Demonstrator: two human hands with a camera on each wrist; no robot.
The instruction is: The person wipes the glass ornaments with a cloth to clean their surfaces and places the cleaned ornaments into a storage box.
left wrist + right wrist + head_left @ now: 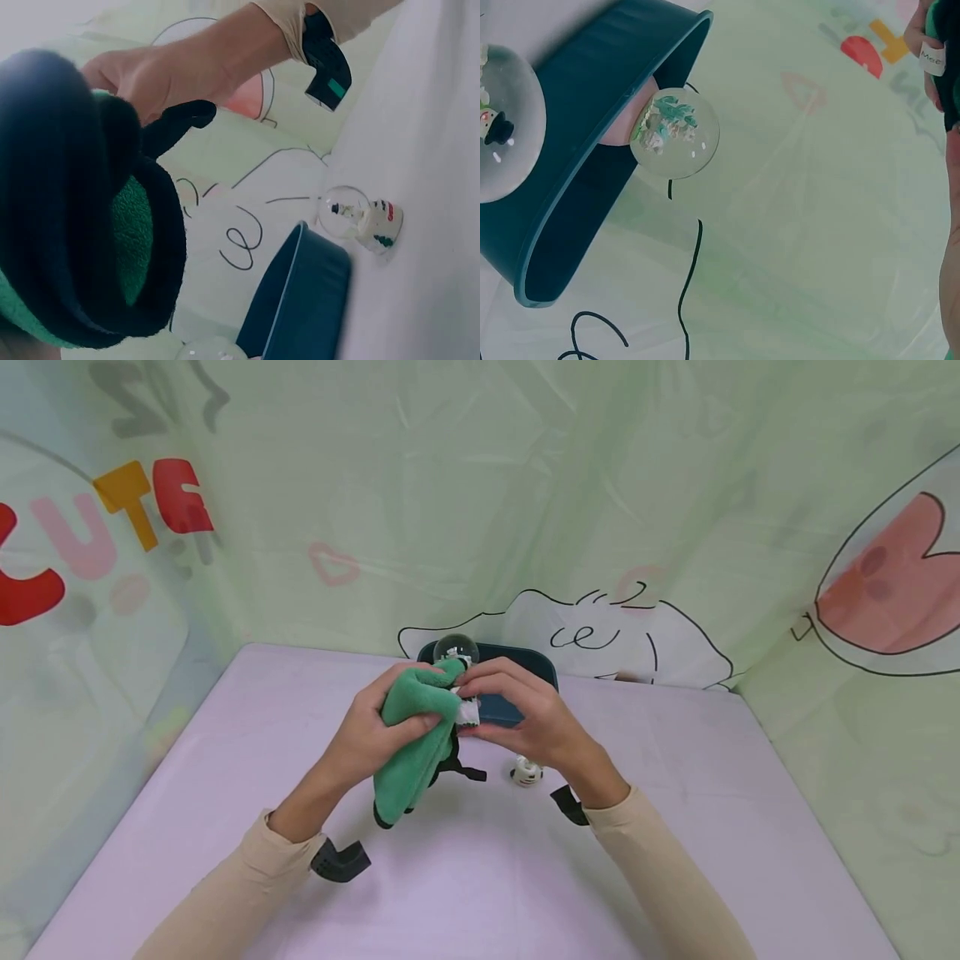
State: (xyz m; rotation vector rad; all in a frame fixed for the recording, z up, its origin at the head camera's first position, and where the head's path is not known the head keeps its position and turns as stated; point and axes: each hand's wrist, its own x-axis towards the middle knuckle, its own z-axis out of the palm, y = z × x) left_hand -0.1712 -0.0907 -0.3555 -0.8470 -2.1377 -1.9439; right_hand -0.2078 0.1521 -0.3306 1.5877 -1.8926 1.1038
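A fluffy green cloth (416, 710) with black edging is held up above the table. My left hand (378, 718) grips its left side, with the thumb across the front. On the other side my right hand (521, 706) has its curved fingers and thumb at the cloth's edge, around a white tag (467, 712). Printed letters on that tag (932, 58) are partly visible in the right wrist view. A black strap (461, 768) hangs below. In the left wrist view, the cloth's black edging (161, 247) forms a loop, and folds hide the fingertips.
Behind the hands stands a dark blue bin (538, 667). A snow globe (676, 133) with a pink base sits inside it. Another snow globe (361, 217), white-based with a snowman, stands on the lilac tabletop (675, 827) nearer me. Printed curtains surround the table.
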